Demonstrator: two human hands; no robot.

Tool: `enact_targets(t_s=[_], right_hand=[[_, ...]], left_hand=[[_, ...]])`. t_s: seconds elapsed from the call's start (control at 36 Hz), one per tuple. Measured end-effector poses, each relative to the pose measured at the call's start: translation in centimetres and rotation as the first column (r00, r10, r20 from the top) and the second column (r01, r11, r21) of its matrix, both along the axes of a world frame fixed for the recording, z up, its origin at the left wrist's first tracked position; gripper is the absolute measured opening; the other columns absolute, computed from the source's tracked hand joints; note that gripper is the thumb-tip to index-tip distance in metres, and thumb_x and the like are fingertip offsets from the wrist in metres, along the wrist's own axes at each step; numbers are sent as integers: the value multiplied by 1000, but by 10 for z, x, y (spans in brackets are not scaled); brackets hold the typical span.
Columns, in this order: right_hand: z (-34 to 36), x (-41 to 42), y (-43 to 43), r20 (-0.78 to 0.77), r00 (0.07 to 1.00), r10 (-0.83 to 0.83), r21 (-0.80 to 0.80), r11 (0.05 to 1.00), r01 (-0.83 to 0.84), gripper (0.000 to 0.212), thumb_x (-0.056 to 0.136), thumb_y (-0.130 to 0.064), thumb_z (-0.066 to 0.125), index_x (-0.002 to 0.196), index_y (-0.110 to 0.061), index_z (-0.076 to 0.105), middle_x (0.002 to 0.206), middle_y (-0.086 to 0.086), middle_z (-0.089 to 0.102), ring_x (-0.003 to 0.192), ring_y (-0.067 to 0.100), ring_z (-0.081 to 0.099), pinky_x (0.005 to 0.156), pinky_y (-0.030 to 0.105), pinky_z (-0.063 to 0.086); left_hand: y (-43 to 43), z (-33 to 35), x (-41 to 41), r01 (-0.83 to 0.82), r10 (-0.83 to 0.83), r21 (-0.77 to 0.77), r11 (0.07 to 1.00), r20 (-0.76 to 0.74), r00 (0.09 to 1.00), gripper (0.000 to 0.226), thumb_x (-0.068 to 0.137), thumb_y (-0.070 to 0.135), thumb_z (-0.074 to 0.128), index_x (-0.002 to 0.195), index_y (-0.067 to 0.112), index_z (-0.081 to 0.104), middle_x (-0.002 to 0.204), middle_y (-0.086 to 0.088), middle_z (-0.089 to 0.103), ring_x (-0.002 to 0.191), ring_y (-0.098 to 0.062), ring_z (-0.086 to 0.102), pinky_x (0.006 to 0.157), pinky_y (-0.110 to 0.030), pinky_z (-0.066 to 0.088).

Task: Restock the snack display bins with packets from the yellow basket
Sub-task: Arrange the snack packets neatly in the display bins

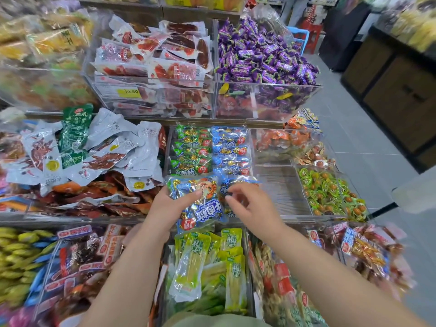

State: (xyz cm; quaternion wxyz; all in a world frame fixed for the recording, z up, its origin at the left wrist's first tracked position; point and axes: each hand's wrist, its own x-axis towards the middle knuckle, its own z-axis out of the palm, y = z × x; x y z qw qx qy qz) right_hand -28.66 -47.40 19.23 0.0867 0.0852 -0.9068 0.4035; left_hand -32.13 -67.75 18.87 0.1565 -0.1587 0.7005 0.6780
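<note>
Our left hand [170, 206] grips the blue packet [204, 210] at its left edge; our right hand [252, 205], half-curled, hovers just beside it, hold unclear.

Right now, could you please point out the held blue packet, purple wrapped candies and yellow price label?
Held blue packet [207, 208]: head view, printed front.
Purple wrapped candies [264, 57]: head view, pile's middle.
Yellow price label [130, 92]: head view, its centre.

- One view only — worn on the person's head, facing forward and steeply down onto the tiered snack bins [278, 192].
- Close in: both forearms enter from the lower edge, and the left hand [169, 204] and right hand [250, 206] sit near centre.
- Wide lens — the tiled floor [354, 138] bends away at right.
</note>
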Motion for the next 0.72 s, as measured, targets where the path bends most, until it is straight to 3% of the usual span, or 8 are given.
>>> enact_targets(t_s=[0.14, 0.19, 0.25, 0.36, 0.42, 0.5, 0.58, 0.72], right_hand=[[-11, 1, -11, 449, 886, -114, -223, 946, 234, 52, 70, -48, 77, 110, -28, 49, 102, -13, 58, 90, 0, 57, 73, 10, 43], [-13, -2, -11, 560, 826, -55, -330, 900, 284, 41, 70, -43, 79, 100, -30, 54, 104, -8, 61, 90, 1, 59, 69, 8, 47], [-14, -2, -9, 599, 801, 7, -414, 858, 303, 30, 72, -34, 80, 92, -28, 59, 99, -4, 62, 87, 8, 62, 76, 23, 55], [-9, -3, -1, 580, 814, -36, -380, 872, 308, 23, 77, -21, 77, 88, -22, 57, 81, -2, 54, 76, 13, 55, 74, 31, 52], [-3, -4, 8, 583, 812, -18, -453, 823, 343, 23, 79, -12, 74, 88, -19, 55, 80, 1, 48, 78, 17, 53, 76, 37, 54], [14, -8, 30, 522, 845, -117, -477, 781, 403, 25, 78, -6, 74, 87, -23, 58, 82, -1, 55, 67, 11, 55, 59, 20, 51], [31, -13, 54, 393, 892, -223, -323, 875, 361, 33, 71, -1, 76, 82, -29, 64, 75, -16, 63, 60, 1, 56, 51, 7, 43], [49, -27, 49, 294, 952, -86, 239, 971, 13, 32, 73, -7, 68, 88, -35, 63, 85, -22, 58, 71, -7, 54, 57, 8, 40]], left_hand=[[12, 4, 2, 13, -13, 28, 1000, 5, 1000, 71, 53, 43, 90, 116, 28, 60, 112, 0, 70, 103, -24, 66, 95, -50, 51], [17, 6, 4, -9, 9, 30, 999, -14, 1000, 76, 46, 47, 89, 114, 27, 60, 111, 1, 70, 101, -23, 67, 94, -50, 52], [20, 6, 5, -26, 26, 25, 999, -20, 999, 87, 42, 51, 88, 119, 25, 57, 116, 0, 67, 105, -22, 65, 94, -47, 51], [21, 4, 4, -18, 19, 26, 999, -18, 1000, 56, 57, 47, 88, 102, 34, 58, 109, 6, 68, 99, -15, 65, 76, -33, 53], [19, 3, 3, -55, 55, 3, 999, -26, 998, 65, 59, 57, 81, 114, 30, 58, 118, 8, 63, 107, -15, 58, 80, -31, 44], [10, -2, -2, -145, 146, 4, 989, -17, 989, 77, 74, 58, 71, 137, 21, 46, 134, 5, 51, 114, -15, 47, 92, -37, 38], [-1, -5, -5, -191, 190, -24, 981, -28, 981, 86, 80, 49, 71, 148, 13, 31, 148, -7, 41, 125, -23, 45, 98, -41, 38], [-11, -3, -14, -173, 169, -84, 981, -54, 984, 91, 84, 44, 68, 153, 13, 18, 156, -8, 28, 139, -28, 33, 108, -48, 33]])
